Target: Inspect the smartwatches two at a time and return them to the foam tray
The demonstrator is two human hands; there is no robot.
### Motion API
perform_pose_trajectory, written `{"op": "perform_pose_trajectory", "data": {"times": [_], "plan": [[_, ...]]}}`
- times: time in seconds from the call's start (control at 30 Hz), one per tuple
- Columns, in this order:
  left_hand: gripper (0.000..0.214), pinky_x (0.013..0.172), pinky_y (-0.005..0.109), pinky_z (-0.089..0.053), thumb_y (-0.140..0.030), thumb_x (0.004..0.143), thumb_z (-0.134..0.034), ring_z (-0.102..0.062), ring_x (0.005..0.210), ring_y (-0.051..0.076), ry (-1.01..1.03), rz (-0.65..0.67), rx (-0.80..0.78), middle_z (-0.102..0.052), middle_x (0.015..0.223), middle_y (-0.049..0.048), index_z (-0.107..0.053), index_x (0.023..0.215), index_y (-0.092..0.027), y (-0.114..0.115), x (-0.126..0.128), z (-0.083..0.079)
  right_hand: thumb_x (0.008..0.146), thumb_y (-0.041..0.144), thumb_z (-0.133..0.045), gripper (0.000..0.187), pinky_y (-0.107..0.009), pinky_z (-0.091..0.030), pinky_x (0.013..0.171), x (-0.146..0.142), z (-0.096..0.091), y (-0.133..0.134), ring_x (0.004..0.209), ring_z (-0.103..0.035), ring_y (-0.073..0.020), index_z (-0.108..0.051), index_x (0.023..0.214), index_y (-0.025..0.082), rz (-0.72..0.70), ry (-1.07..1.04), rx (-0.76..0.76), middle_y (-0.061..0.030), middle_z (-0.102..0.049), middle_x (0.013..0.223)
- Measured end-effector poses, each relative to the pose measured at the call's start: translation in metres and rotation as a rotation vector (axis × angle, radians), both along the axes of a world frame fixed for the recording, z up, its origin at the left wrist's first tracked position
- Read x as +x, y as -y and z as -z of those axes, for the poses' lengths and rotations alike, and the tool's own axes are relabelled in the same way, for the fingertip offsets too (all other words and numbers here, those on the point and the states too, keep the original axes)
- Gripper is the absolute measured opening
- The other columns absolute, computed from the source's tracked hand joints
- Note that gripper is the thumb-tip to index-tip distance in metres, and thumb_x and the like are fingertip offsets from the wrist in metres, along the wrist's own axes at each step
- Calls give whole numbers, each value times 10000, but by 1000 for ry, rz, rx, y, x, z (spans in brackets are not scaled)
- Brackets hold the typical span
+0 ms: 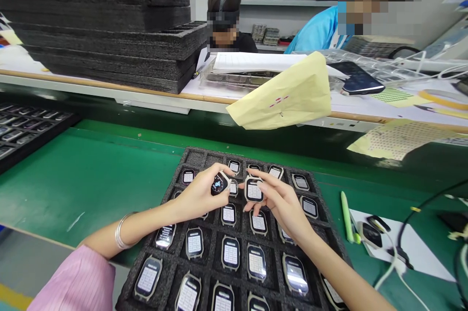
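My left hand (204, 191) is closed around a smartwatch body (220, 183) without straps, its dark screen showing a lit dial with blue in it. To its right, my right hand (276, 196) grips another smartwatch body (253, 189) with a white, grid-like screen, fingers at its edges. Both are held above a black foam tray (171, 264) whose pockets hold several similar watch bodies, such as one watch (230, 252) near the middle. Most of their screens show white grids. A few pockets at the far left corner hold no watch. My hands and forearms hide part of the tray.
A second tray of watches (25, 128) lies at the left. Black foam trays (109, 33) are stacked on the shelf ahead, beside yellow paper (285, 94) and a phone (356, 77). A green pen (345, 216) and cables (400, 264) lie at right. Two people sit opposite.
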State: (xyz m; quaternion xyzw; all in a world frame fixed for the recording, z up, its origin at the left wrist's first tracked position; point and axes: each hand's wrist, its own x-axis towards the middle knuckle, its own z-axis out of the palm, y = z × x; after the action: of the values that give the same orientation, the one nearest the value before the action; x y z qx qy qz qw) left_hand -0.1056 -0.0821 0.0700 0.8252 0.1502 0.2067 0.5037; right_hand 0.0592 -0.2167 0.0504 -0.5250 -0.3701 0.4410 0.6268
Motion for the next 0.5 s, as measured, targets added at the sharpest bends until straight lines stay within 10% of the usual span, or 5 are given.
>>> {"op": "perform_pose_trajectory", "data": {"times": [0.5], "plan": [[267,661,217,-396,-149,772,-528,-511,720,110,13,17,61,-556,836,-22,-473,1026,-205,3,-8,-6,897,315,-593,366,-280,-515,434,1,2,-1,604,-674,-250,-541,1227,164,-22,1,13,-127,-653,960]]}}
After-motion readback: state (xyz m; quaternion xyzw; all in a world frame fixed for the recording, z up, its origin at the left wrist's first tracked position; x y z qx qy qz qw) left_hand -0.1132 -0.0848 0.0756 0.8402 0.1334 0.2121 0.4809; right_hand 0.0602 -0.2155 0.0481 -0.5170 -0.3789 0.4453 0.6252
